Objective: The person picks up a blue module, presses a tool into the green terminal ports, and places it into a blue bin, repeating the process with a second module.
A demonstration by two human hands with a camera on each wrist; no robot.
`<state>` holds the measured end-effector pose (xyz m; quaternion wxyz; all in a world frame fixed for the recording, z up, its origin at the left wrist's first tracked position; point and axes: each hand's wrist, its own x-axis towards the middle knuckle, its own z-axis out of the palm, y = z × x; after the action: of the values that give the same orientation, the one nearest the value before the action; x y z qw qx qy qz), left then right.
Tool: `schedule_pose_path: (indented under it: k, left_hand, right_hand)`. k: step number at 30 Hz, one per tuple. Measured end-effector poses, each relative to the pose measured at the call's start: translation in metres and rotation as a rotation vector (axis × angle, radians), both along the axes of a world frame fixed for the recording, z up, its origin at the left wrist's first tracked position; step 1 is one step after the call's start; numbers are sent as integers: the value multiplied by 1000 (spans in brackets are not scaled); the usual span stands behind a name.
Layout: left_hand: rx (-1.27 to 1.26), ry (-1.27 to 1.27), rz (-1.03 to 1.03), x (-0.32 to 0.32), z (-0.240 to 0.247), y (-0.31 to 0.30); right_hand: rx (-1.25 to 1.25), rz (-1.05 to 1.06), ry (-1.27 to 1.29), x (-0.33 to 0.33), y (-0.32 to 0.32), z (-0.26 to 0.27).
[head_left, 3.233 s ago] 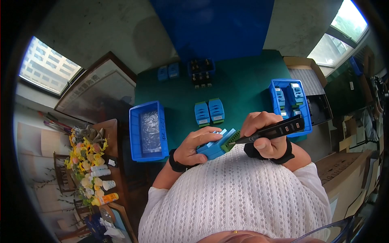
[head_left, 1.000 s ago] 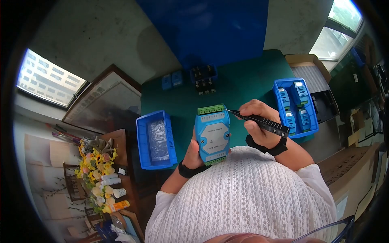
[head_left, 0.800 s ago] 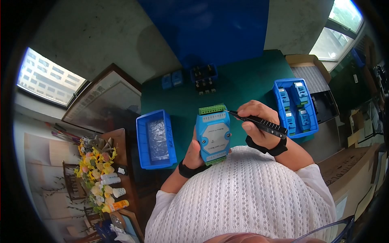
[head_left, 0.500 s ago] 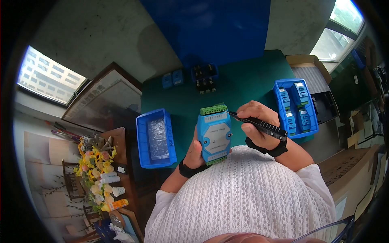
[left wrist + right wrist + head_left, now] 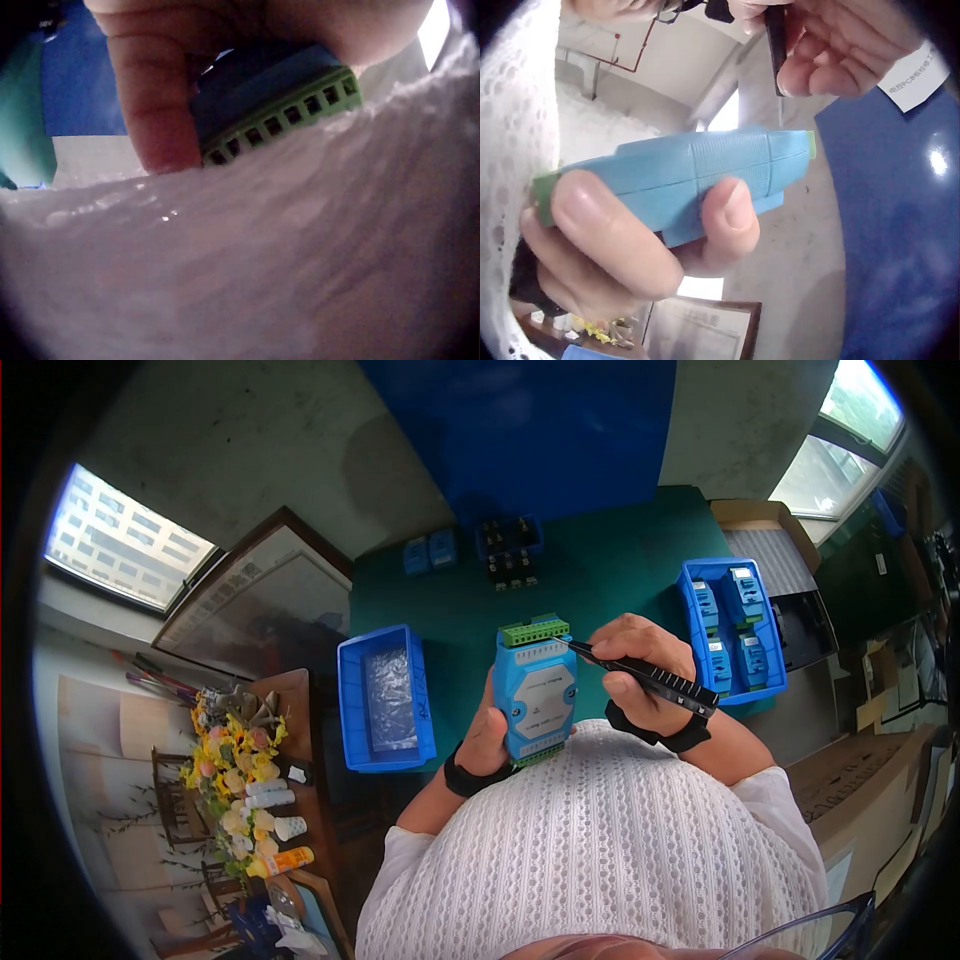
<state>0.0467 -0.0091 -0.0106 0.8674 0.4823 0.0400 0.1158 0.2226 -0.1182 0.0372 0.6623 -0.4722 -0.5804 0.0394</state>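
A light-blue module [image 5: 537, 705] with a grey label is held upright before the chest, a green terminal block [image 5: 536, 632] at its top end. My left hand [image 5: 485, 740] grips it from the left and below; in the right wrist view, fingers [image 5: 615, 240] and thumb clasp its sides. A second green terminal strip [image 5: 289, 112] at its lower end shows in the left wrist view, close to the white knit top. My right hand [image 5: 645, 660] pinches a black pen-shaped screwdriver [image 5: 655, 680], its thin metal tip at the upper terminals near their right end.
A blue bin [image 5: 345, 705] with clear plastic bags stands left on the green table [image 5: 620, 550]. Another blue bin [image 5: 735, 695], holding several blue modules, stands right. At the back are two blue modules [image 5: 430, 552] and a bin of black parts [image 5: 510, 545].
Three seconds ago the module lay tilted sideways; it is now upright, label showing. Over the last second it shifted slightly right, and the screwdriver tip moved inward from the terminal block's right end.
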Motion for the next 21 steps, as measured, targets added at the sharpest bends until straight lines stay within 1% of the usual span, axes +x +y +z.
schedule_pose_path:
  k: [7,10,16,21]
  left_hand:
    - [53,-1,22,1,2,-1]
    - [62,-3,25,0,2,-1]
    - [84,-5,28,0,1,-2]
    - [77,-10,42,0,1,-3]
  right_hand:
    - [-25,-8,-24,0,1,1]
    - [30,6,6,-2,1,-1]
    - [-24,0,-10,-2,2,2]
    - [27,34,9,-4,3,0]
